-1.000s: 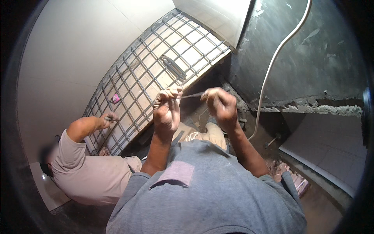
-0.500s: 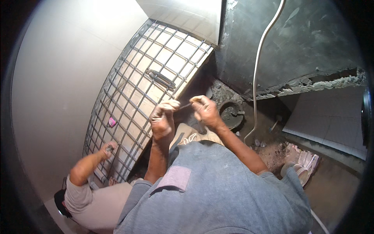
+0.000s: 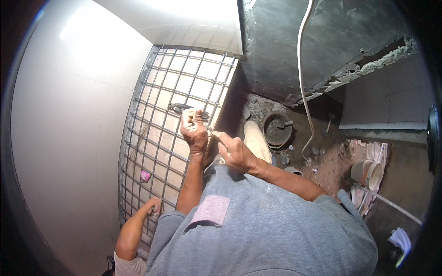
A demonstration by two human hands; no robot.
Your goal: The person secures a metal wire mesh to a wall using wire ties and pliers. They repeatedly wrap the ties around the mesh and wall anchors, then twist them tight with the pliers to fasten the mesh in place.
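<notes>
My left hand [image 3: 194, 132] is raised in front of my chest, its fingers closed on a short thin wire [image 3: 210, 130]. My right hand [image 3: 235, 151] pinches the wire's other end, just right of and below the left. Both hands are over the near edge of a steel rebar grid [image 3: 160, 87], which lies on pale wooden boards. Partly behind my left hand, a dark pair of pliers [image 3: 178, 107] rests on the grid. A small pink object [image 3: 145, 176], its kind unclear, lies farther left on the bars.
A co-worker's hand [image 3: 153, 206] touches the grid at lower left. Right of the boards stands a round tub [image 3: 278, 130] of grey mortar. A white cable [image 3: 300, 64] hangs down to the floor. Buckets [image 3: 367, 174] lie beside rubble at right.
My hands have come closer together, the right one moving lower and nearer my body. My view has shifted, and the co-worker shows less at lower left.
</notes>
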